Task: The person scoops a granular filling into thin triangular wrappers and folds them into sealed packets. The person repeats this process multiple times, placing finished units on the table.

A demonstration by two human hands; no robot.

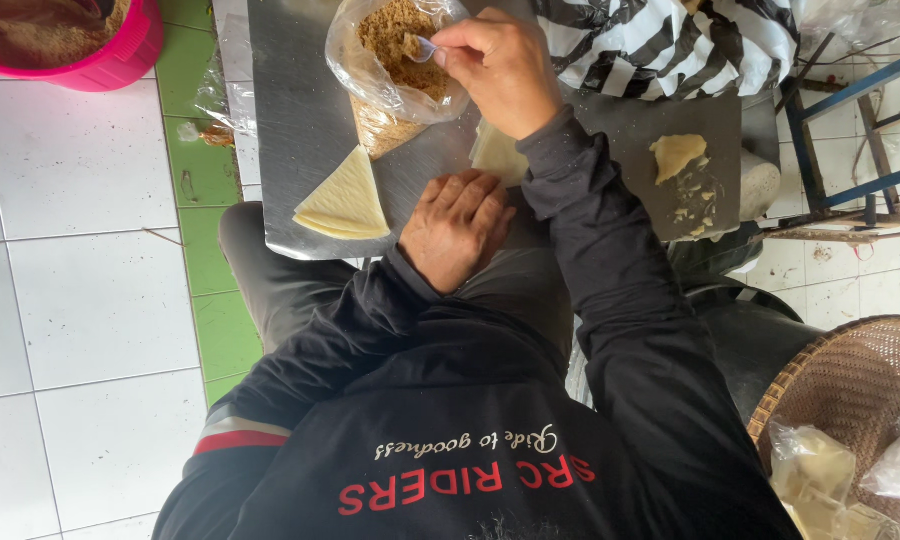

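Note:
My right hand (500, 70) pinches a small clear plastic spoon (420, 47) and dips it into an open plastic bag of brown crumbly filling (395, 45). The bag stands at the far side of a metal sheet (290, 110) that lies across my lap. My left hand (455, 230) rests flat, palm down, on the near edge of that sheet and holds nothing. Just left of it lies a stack of pale triangular pastry wrappers (345, 200). Another pale wrapper (495, 155) lies partly hidden under my right forearm.
A lump of pale paste (675, 155) with crumbs sits on the dark right end of the sheet. Beyond it lies a black-and-white striped cloth (670, 40). A pink tub of brown filling (70, 40) stands top left. A woven basket (850, 390) holding plastic bags sits bottom right, near a blue metal frame (850, 110).

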